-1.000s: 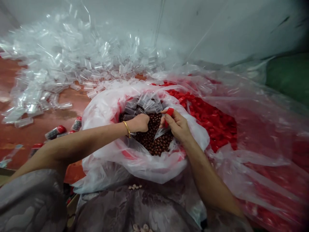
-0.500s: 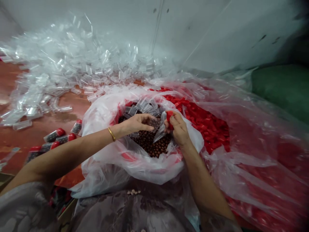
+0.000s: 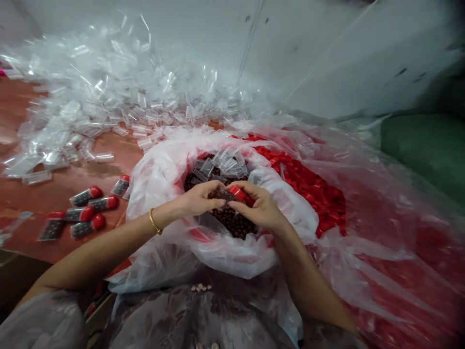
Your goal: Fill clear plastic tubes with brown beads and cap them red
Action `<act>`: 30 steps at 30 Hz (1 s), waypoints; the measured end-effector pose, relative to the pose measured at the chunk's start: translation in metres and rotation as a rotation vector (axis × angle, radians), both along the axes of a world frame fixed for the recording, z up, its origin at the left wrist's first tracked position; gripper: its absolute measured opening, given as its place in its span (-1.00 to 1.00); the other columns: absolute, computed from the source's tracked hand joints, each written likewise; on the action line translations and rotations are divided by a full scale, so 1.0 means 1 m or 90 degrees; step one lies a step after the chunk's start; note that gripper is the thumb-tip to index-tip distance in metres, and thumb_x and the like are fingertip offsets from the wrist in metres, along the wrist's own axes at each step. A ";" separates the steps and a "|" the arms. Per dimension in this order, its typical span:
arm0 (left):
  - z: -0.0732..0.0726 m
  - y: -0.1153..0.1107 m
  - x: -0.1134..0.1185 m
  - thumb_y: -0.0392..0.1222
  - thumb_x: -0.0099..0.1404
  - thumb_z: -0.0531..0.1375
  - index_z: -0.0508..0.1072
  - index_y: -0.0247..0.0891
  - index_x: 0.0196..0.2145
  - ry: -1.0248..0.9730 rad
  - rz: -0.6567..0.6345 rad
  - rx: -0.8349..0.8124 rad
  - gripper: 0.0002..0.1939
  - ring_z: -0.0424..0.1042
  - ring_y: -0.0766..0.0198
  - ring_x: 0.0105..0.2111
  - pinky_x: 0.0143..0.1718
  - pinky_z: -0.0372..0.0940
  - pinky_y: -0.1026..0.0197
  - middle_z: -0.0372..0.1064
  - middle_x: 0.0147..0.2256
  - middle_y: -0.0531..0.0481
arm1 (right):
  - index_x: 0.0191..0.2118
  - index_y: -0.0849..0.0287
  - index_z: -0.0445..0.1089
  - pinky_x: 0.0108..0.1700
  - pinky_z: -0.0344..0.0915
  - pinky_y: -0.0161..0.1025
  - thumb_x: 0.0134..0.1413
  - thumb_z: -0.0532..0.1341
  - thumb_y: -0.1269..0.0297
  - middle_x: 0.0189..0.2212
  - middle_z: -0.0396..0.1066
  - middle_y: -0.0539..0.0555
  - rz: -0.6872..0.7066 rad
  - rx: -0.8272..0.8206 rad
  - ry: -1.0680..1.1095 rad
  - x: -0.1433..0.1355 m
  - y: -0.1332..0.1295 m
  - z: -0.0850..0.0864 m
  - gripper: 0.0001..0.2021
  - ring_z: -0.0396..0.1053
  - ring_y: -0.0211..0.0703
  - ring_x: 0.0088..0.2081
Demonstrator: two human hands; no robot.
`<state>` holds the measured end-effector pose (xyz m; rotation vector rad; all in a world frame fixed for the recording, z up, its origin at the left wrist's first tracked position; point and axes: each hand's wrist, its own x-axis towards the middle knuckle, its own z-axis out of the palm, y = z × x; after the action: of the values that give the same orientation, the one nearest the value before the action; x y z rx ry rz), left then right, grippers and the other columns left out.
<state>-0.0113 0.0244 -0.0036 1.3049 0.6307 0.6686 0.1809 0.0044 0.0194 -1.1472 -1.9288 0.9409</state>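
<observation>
My left hand [image 3: 206, 198] is closed round a small clear plastic tube [image 3: 224, 195] filled with dark brown balls. My right hand [image 3: 257, 203] grips a red cap [image 3: 238, 193], which sits against the tube's right end; whether it is fully seated I cannot tell. Both hands are above an open bag [image 3: 156, 169] of whitish plastic. Inside it lie many glossy brown balls [image 3: 238, 225], with several empty clear tubes [image 3: 230, 164] on top of them at the back.
A big heap of clear tubes [image 3: 109, 97] covers the back left of the reddish table [image 3: 119, 145]. Several filled, red-capped tubes [image 3: 87, 195] lie at the left. To the right, a clear plastic bag [image 3: 392, 232] holds many red caps [image 3: 305, 177]. A pale wall [image 3: 308, 53] stands behind.
My right hand has moved left and brought the red cap to the end of the filled tube in my left hand. The view has shifted slightly.
</observation>
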 end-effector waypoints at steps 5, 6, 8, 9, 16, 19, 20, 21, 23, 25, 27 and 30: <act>-0.004 -0.001 -0.003 -0.06 0.05 0.37 0.33 -0.32 -0.26 -0.029 0.008 -0.038 -0.60 0.25 0.44 -0.48 -0.42 0.20 0.32 0.28 -0.44 0.13 | -0.39 0.14 0.33 -0.39 0.24 -0.30 -0.06 0.31 0.16 -0.52 0.30 -0.05 -0.027 -0.005 0.000 -0.003 0.005 -0.006 -0.80 0.25 -0.27 -0.47; -0.005 -0.001 -0.002 -0.07 0.05 0.37 0.34 -0.32 -0.27 -0.037 0.016 -0.047 -0.60 0.24 0.45 -0.48 -0.42 0.19 0.32 0.28 -0.45 0.13 | -0.41 0.13 0.32 -0.42 0.22 -0.31 -0.06 0.32 0.13 -0.53 0.28 -0.06 -0.050 -0.008 0.014 -0.002 0.005 -0.008 -0.78 0.22 -0.28 -0.48; -0.005 -0.001 -0.001 -0.12 0.04 0.38 0.34 -0.31 -0.28 -0.052 0.044 -0.059 -0.63 0.24 0.45 -0.48 -0.42 0.18 0.32 0.27 -0.45 0.13 | -0.40 0.11 0.29 -0.51 0.15 -0.33 -0.05 0.32 0.07 -0.55 0.23 -0.08 -0.083 -0.041 0.039 0.001 0.005 -0.011 -0.73 0.16 -0.32 -0.55; -0.005 -0.001 -0.001 -0.16 0.04 0.37 0.34 -0.31 -0.28 -0.060 0.063 -0.059 -0.64 0.25 0.44 -0.46 -0.40 0.19 0.32 0.28 -0.44 0.13 | -0.35 0.10 0.29 -0.56 0.10 -0.34 -0.02 0.30 0.03 -0.57 0.20 -0.10 -0.090 -0.073 0.055 0.003 0.004 -0.013 -0.72 0.10 -0.34 -0.59; -0.006 -0.005 0.000 -0.27 0.12 0.26 0.35 -0.32 -0.25 0.014 0.082 0.048 -0.78 0.30 0.34 -0.32 -0.24 0.25 0.26 0.34 -0.32 0.03 | -0.06 0.07 0.29 -0.64 0.05 -0.33 0.25 -0.02 -0.08 -0.57 0.14 -0.11 -0.075 -0.156 0.112 -0.002 -0.002 -0.015 -0.62 0.05 -0.32 -0.65; -0.006 -0.007 -0.001 -0.20 0.18 0.21 0.32 -0.30 -0.26 0.057 0.080 0.087 -0.81 0.24 0.36 -0.41 -0.37 0.21 0.30 0.26 -0.41 0.09 | -0.07 0.09 0.38 -0.29 0.36 -0.25 0.28 0.01 0.01 -0.41 0.38 0.01 -0.084 -0.023 0.008 -0.011 -0.004 -0.013 -0.65 0.39 -0.19 -0.34; -0.005 -0.008 -0.001 -0.18 0.20 0.19 0.31 -0.30 -0.25 0.064 0.076 0.094 -0.81 0.23 0.37 -0.44 -0.40 0.20 0.30 0.23 -0.42 0.10 | -0.05 0.10 0.40 -0.15 0.38 -0.21 0.29 0.00 0.02 -0.30 0.45 0.05 -0.082 0.011 -0.016 -0.013 -0.004 -0.013 -0.64 0.43 -0.14 -0.21; -0.005 -0.009 -0.001 -0.18 0.22 0.17 0.30 -0.30 -0.24 0.071 0.074 0.104 -0.81 0.21 0.38 -0.46 -0.42 0.19 0.30 0.22 -0.43 0.10 | -0.01 0.11 0.41 -0.04 0.37 -0.18 0.31 -0.01 0.04 -0.20 0.48 0.07 -0.081 0.035 -0.033 -0.014 -0.005 -0.014 -0.63 0.44 -0.11 -0.11; -0.004 -0.010 -0.002 -0.19 0.23 0.15 0.29 -0.30 -0.26 0.096 0.081 0.142 -0.84 0.21 0.37 -0.46 -0.41 0.19 0.28 0.21 -0.42 0.10 | 0.08 0.13 0.38 0.07 0.35 -0.14 0.32 -0.04 0.07 -0.03 0.48 0.11 -0.085 0.065 -0.061 -0.016 -0.007 -0.015 -0.59 0.43 -0.09 0.01; -0.003 -0.011 -0.002 -0.19 0.23 0.15 0.29 -0.30 -0.28 0.129 0.104 0.200 -0.86 0.23 0.34 -0.41 -0.36 0.20 0.25 0.24 -0.39 0.07 | 0.16 0.16 0.33 0.12 0.33 -0.13 0.33 -0.04 0.10 0.07 0.44 0.14 -0.088 0.088 -0.104 -0.015 -0.009 -0.016 -0.56 0.42 -0.08 0.06; -0.004 -0.012 -0.003 -0.16 0.25 0.13 0.30 -0.30 -0.29 0.152 0.120 0.245 -0.85 0.24 0.31 -0.37 -0.31 0.20 0.23 0.27 -0.37 0.05 | 0.21 0.15 0.29 0.12 0.34 -0.13 0.34 -0.04 0.14 0.11 0.41 0.14 -0.080 0.122 -0.154 -0.013 -0.012 -0.018 -0.56 0.42 -0.08 0.08; -0.005 -0.014 -0.004 -0.13 0.27 0.12 0.31 -0.30 -0.29 0.181 0.119 0.269 -0.84 0.23 0.30 -0.39 -0.33 0.16 0.23 0.29 -0.37 0.05 | 0.24 0.13 0.26 -0.04 0.44 -0.18 0.34 -0.04 0.20 0.01 0.49 0.14 -0.053 0.197 -0.231 -0.010 -0.015 -0.020 -0.57 0.51 -0.10 -0.06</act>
<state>-0.0149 0.0104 -0.0084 1.7689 0.8827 0.8049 0.1713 -0.0102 -0.0009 -1.2609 -2.1956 0.3858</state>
